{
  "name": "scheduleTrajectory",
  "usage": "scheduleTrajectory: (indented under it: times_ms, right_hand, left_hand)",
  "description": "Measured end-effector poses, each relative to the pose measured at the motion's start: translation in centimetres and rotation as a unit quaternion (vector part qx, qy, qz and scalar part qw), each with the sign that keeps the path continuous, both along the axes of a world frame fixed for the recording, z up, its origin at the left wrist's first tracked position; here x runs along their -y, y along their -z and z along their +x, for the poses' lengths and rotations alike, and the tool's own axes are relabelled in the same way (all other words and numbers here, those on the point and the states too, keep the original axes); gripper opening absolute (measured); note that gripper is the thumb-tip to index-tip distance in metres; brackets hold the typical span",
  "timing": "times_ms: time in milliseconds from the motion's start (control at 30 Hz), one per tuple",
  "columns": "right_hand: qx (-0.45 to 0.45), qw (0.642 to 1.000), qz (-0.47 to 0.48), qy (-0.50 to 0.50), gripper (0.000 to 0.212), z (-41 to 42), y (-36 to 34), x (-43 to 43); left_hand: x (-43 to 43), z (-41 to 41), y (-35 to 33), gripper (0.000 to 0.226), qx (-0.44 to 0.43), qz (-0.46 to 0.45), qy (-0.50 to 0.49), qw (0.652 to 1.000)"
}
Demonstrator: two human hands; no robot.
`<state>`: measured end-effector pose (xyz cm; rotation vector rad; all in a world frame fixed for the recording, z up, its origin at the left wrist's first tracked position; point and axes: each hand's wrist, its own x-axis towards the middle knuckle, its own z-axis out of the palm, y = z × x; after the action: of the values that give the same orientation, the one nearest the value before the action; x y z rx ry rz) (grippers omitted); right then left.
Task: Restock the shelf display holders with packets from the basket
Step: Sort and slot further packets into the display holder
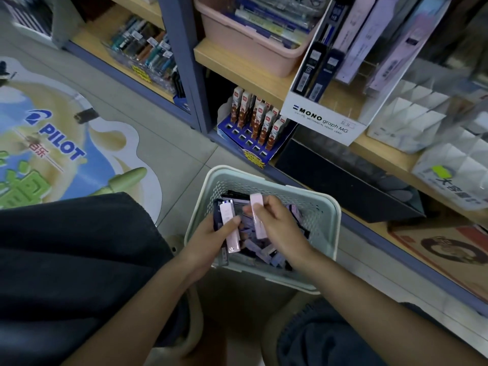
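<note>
Currently the gathering step is in hand: packets are being picked out of the pale green basket (327, 215), which stands on the floor just before the lower shelf (369, 225). A pale pink packet (230, 225) is held in the left hand (208, 241), with the thumb laid across its face and the fingers curled beneath. Whether darker packets are stacked behind it cannot be told. A second pink packet (257, 215) is pinched by the right hand (277, 223) near its middle, thumb against curled fingers. Both are held above the loose packets (264, 249) in the basket.

Both pink packets are slender, and their long axes lie nearly parallel, running away from the person toward the shelf. The second one's far end is raised slightly. Which end carries the label cannot be made out.

The step would probably be done best if like packets are sorted together and laid face to face with matching ends aligned. Packets in the white display holder (324, 122) are seen standing on end and leaning back. The bundle would therefore likely need turning upright before being slid in.
</note>
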<state>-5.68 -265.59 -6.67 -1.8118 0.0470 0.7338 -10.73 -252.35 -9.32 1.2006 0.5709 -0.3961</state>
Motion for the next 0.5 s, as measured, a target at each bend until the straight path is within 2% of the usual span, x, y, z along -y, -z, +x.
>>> scheduleTrajectory:
  times_ms: [133, 233, 333, 400, 500]
  right_hand:
    - [0.014, 1.0, 0.019, 0.02, 0.005, 0.9, 0.1, 0.0]
    - [-0.005, 0.997, 0.038, 0.063, 0.01, 1.4, 0.6, -0.2]
    - [0.003, 0.997, 0.038, 0.062, 0.01, 1.6, 1.3, -0.7]
    - [0.004, 0.998, 0.048, 0.047, 0.01, 1.7, 1.6, -1.5]
    - [-0.006, 0.995, 0.092, 0.033, 0.003, 2.0, 2.5, -2.4]
  left_hand:
    - [0.1, 0.5, -0.6, 0.023, 0.006, 0.009, 0.032, 0.999]
    - [-0.1, 0.9, -0.7, 0.026, -0.001, 0.008, 0.035, 0.999]
    - [-0.6, 1.2, -0.6, 0.035, 0.012, -0.008, 0.039, 0.999]
    - [-1.1, 1.3, -0.6, 0.037, 0.02, 0.017, 0.044, 0.999]
    - [-2.0, 1.5, -0.4, 0.03, 0.004, 0.065, -0.005, 0.998]
